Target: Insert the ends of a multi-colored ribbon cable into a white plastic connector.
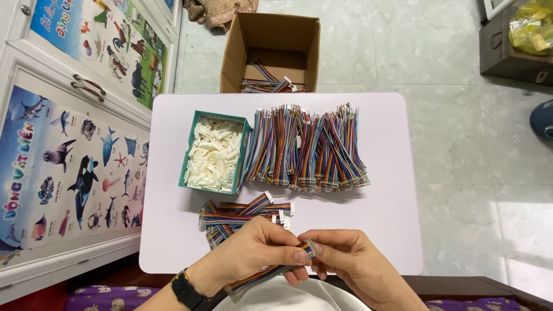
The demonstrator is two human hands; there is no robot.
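Rainbow ribbon cable, flat, multicoloured strands, metal-tipped end up; left hand and right hand both pinched shut on it over white table

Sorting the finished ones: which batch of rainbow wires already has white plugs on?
The small pile nearest the hands, with white plugs; the big row behind has bare ends.

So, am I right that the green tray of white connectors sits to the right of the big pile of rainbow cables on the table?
Not quite: the head view shows the green tray of white connectors to the left of the big pile of rainbow cables, not the right. Both are on the table.
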